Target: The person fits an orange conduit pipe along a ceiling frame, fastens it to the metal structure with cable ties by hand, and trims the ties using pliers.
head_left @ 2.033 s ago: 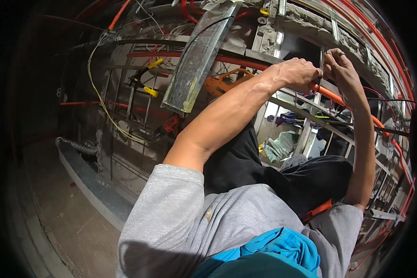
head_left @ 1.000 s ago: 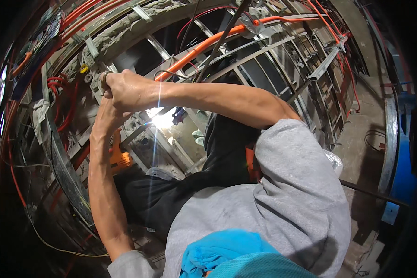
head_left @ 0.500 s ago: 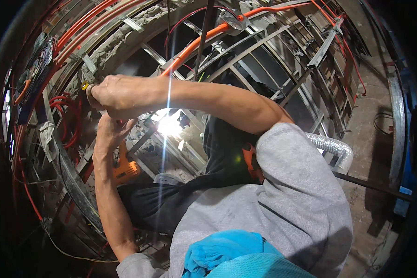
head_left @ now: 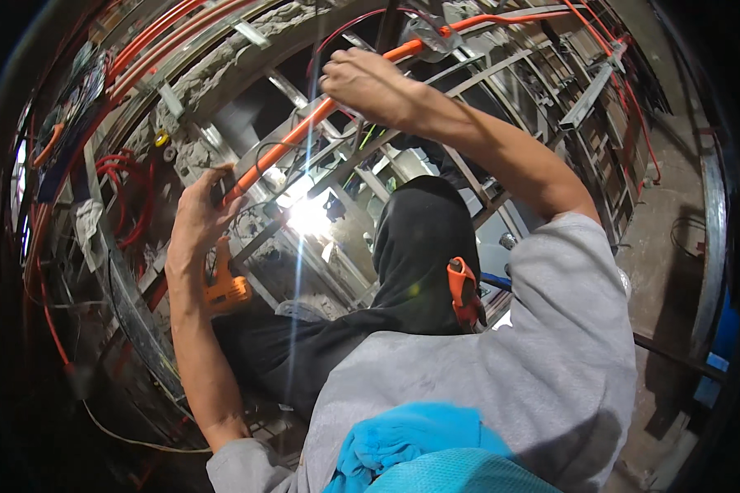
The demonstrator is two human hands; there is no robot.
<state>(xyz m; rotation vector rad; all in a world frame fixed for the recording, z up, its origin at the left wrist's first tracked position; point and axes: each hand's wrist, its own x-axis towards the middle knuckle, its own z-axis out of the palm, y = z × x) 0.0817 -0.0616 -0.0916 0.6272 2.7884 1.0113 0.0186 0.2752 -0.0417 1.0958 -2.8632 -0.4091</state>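
An orange conduit pipe (head_left: 296, 138) slants up from my left hand toward the upper right. My left hand (head_left: 196, 215) is at the pipe's lower end, thumb and fingers curled round it. Above the pipe's middle, my right hand (head_left: 372, 89) is raised with its fingers curled closed; what they hold, if anything, is hidden. A thin dark wire (head_left: 259, 156) loops across the pipe between my hands. Beneath my left hand lies an orange tool (head_left: 225, 287) shaped like a cordless drill. A yellow tape roll (head_left: 161, 140) sits on the ledge beyond my left hand.
Metal framing (head_left: 469, 82) spreads over the far side. Red coiled tubing (head_left: 131, 197) hangs at left, beside a curved metal rail (head_left: 127, 304). A bright lamp (head_left: 308, 217) glares below the pipe. An orange-handled tool (head_left: 464, 294) is at my dark-trousered leg. Bare concrete (head_left: 662, 271) lies at right.
My right hand has swung from beside the tape roll, up and right, to above the pipe. My left hand has shifted little; the pipe's lower end now shows between its fingers.
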